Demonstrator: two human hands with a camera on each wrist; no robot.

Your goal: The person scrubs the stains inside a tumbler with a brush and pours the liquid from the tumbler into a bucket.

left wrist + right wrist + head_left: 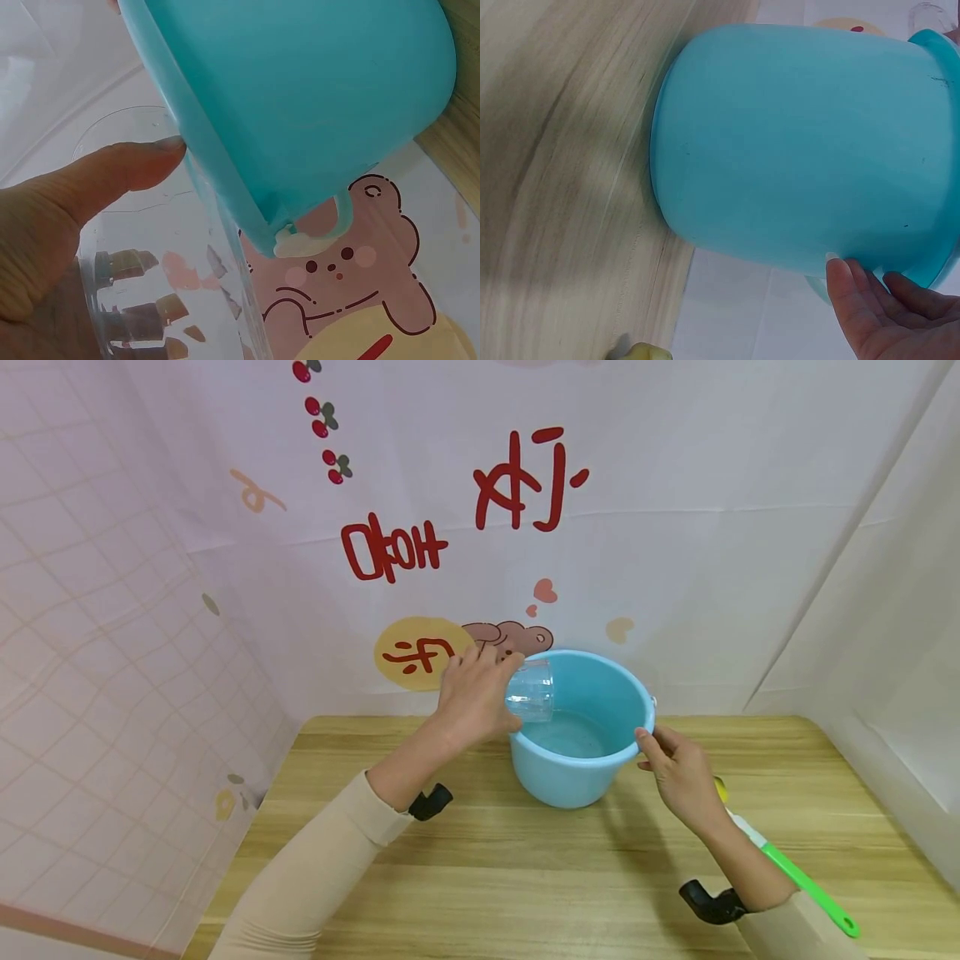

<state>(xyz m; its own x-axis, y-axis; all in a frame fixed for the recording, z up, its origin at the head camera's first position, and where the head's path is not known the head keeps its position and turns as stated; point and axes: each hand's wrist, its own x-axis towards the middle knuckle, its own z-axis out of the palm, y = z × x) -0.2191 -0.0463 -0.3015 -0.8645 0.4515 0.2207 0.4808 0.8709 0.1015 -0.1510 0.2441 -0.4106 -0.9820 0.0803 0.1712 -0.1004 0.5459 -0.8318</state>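
Observation:
A light blue plastic bucket [567, 783] stands upright on the table near the back wall. My left hand [474, 697] grips a clear plastic cup [536, 687], tipped on its side with its mouth over the bucket's left rim. In the left wrist view the thumb lies along the transparent cup [135, 199], its tip right at the bucket's rim [176, 97]. On the opposite side, my right hand [678, 772] holds the bucket's rim between thumb and fingers. A pale, shiny surface [568, 735] shows at the bottom inside the bucket.
A brush with a green handle [806, 881], white neck and yellow head lies on the wooden table [510, 877] at the right, partly behind my right forearm. A white printed cloth [712, 568] hangs close behind the bucket, and a gridded one [90, 610] covers the left side.

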